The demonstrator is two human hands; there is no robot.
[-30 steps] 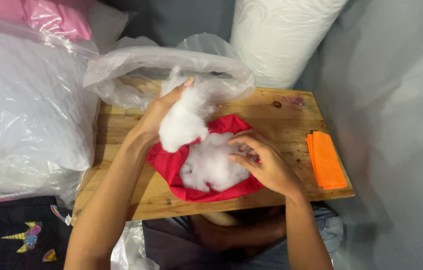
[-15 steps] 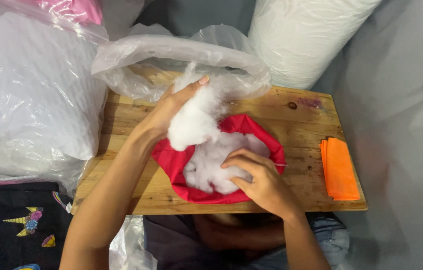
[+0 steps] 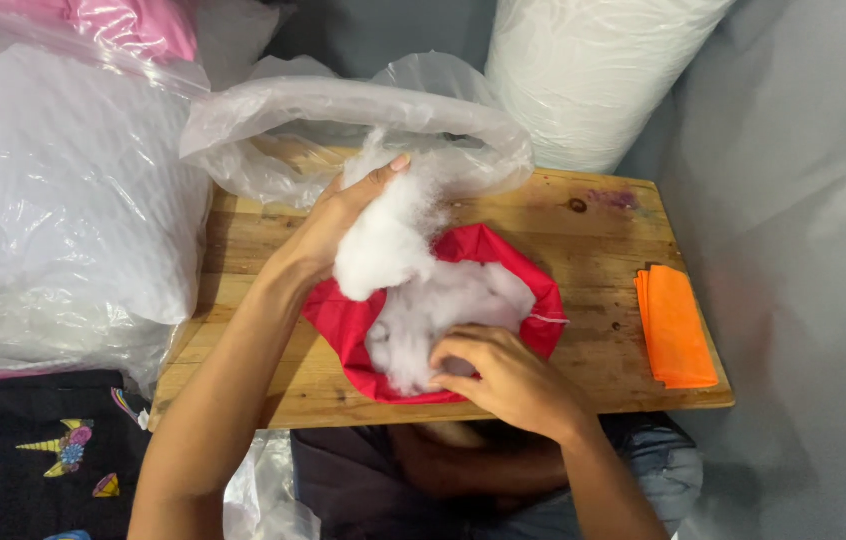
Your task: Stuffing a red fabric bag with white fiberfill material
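Behind the red fabric cover (image 3: 353, 325), a clear plastic bag (image 3: 283, 125) lies open.

We cannot see our right hand's (image 3: 503, 375) fingertips, buried in white stuffing (image 3: 438, 305). The white roll (image 3: 593, 70) is cut off at the top edge.

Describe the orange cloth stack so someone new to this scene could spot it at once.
Start at the wooden board in the middle. Go to its right edge, away from the red fabric pouch full of white stuffing. The orange cloth stack lies there flat and folded, the only orange thing, untouched by either hand.
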